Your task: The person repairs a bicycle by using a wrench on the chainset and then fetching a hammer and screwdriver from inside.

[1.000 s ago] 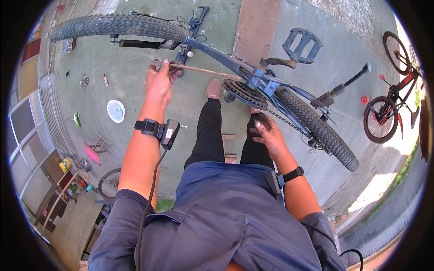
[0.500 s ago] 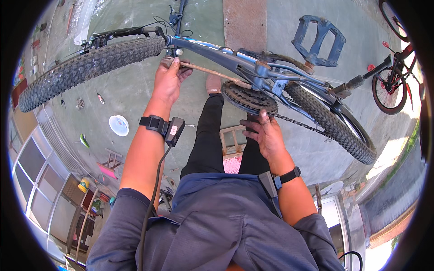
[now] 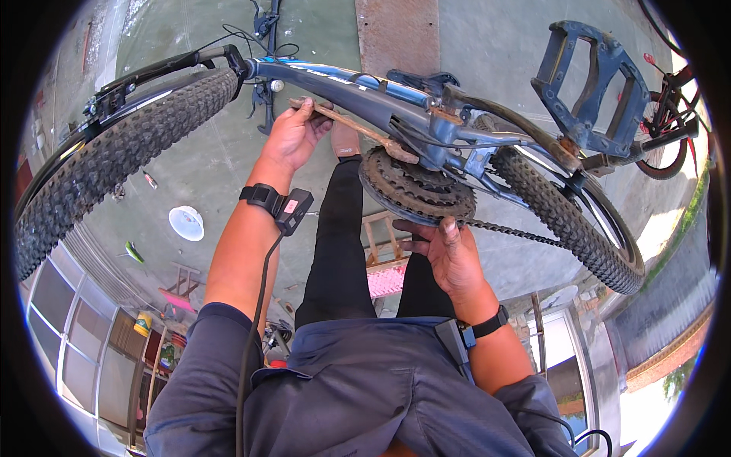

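Observation:
A blue-grey bicycle frame [image 3: 346, 91] lies across the view in front of me. My left hand [image 3: 293, 137] pinches a slim wooden stick [image 3: 354, 126], whose wider end rests at the dark, dirty chainrings [image 3: 419, 190] by the crank. Whether that end has bristles, I cannot tell. At the near rim of the chainrings is my right hand [image 3: 453, 259], thumb above and darkened fingers below, gripping the edge where the chain [image 3: 518, 234] leaves it. A large platform pedal [image 3: 552, 80] sticks up on the far side.
The knobbly front wheel [image 3: 152, 126] reaches out left, the rear wheel [image 3: 579, 213] right. A white basin [image 3: 186, 223] and a pink-topped stool [image 3: 179, 299] stand on the floor at left. Another bicycle [image 3: 670, 122] is at far right. Beyond the frame lies a rusty plate [image 3: 400, 34].
The bicycle appears larger and nearer, its front wheel lower at left and the pedal farther right. The chainrings and my right hand sit lower in view; the stick's end stays against them.

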Demonstrator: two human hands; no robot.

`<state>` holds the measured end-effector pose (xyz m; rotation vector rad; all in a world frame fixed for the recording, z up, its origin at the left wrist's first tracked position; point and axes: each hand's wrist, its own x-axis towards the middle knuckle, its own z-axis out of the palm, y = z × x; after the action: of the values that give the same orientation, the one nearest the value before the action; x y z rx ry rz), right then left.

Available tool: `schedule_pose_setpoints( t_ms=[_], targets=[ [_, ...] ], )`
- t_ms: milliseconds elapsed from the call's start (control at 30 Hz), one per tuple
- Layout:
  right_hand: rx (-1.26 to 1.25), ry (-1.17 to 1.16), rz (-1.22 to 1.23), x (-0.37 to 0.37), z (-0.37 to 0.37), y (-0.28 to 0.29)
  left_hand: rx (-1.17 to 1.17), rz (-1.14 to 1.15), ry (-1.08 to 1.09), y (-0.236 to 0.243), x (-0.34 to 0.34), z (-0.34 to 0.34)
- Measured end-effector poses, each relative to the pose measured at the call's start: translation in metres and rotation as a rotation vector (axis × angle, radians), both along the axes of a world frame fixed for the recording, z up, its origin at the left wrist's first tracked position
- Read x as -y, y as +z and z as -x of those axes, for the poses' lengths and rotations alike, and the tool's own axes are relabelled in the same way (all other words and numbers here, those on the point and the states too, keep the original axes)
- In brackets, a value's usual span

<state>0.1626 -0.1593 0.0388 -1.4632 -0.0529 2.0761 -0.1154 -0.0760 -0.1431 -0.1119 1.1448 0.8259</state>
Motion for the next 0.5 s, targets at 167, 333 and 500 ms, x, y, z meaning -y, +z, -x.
schedule_pose_setpoints(
  t_ms=[167,333,500],
  targets=[
    [0.033,0.006,-0.004,0.005,0.0,-0.005,0.043,0.056,0.03,-0.019,0.009,-0.012],
    [0.018,0.015,-0.02,0.009,-0.003,-0.007,0.134,0.062,0.049,-0.031,0.012,-0.021],
    [-0.026,-0.089,0.004,0.015,-0.004,-0.012,0.161,0.08,0.08,-0.039,0.016,-0.032]
  ],
)
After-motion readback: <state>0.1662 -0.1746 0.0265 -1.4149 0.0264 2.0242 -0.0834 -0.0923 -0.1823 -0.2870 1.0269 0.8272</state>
